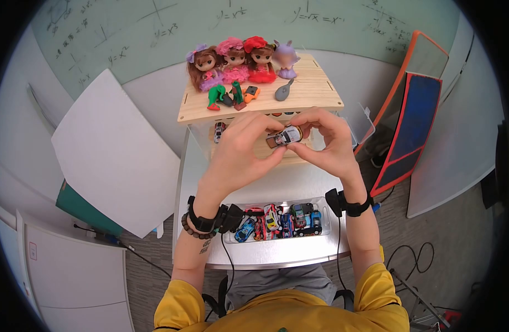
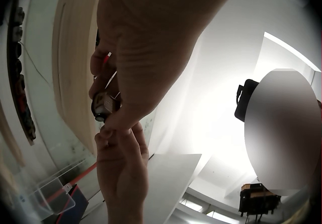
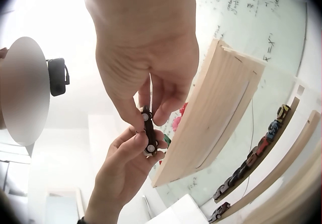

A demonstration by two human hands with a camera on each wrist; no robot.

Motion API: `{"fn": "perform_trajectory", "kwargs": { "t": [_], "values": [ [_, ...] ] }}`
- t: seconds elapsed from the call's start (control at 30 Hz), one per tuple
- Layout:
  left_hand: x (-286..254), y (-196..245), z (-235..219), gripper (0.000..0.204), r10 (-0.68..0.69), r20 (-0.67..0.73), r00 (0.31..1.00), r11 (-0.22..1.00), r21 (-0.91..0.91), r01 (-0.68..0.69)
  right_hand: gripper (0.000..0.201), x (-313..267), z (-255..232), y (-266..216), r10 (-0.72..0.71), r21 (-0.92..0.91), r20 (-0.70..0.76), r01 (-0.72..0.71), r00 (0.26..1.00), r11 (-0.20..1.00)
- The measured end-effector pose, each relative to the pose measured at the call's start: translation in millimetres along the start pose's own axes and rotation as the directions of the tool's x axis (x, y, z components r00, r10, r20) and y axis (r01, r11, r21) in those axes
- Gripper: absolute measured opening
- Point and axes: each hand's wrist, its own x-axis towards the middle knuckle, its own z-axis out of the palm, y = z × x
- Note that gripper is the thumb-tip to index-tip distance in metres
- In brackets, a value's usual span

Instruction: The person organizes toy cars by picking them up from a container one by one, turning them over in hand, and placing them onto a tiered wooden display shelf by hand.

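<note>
Left hand [image 1: 239,150] and right hand [image 1: 337,146] are both pinching the little silver-white toy car with a brown end [image 1: 288,135], right between them. Looks light, stiff and kinda slick, so I'd grip its flanks. Smooth pale wooden shelf top [image 1: 315,91] beyond both hands, flat and boxy.

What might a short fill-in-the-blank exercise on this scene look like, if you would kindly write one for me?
1. The left hand and the right hand both hold one small toy ____.
2. The sleeves are ____ in colour.
3. The brown-haired dolls sit on a flat top made of ____.
4. The wrist straps are ____ in colour.

Missing words: car; yellow; wood; black.
</note>
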Motion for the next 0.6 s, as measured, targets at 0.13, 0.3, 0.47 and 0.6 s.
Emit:
{"fn": "perform_trajectory", "kwargs": {
  "t": [0.13,0.3,0.47,0.6],
  "values": [
    [0.0,-0.8,3.5,0.037,-0.019,-0.009,1.0,1.0,0.001,0.019,0.038,-0.2,-0.3,-1.6,-0.007,-0.049,0.009,0.007,1.0,0.999],
    [0.1,2.8,5.2,0.052,-0.113,0.013,0.994,0.987,-0.117,0.114,0.038,-0.5,1.8,-3.0,0.073,0.062,-0.001,-0.073,0.997,0.995],
    [0.6,1.3,2.2,0.065,-0.074,0.035,0.997,0.991,-0.109,0.077,0.036,-1.0,-1.8,0.6,0.1,0.101,0.021,-0.101,0.995,0.99],
    [-0.2,3.2,2.5,0.069,-0.095,0.066,0.993,0.987,-0.125,0.103,0.036,-0.8,-2.0,1.3,0.12,0.159,0.022,-0.122,0.993,0.98]
  ]
}}
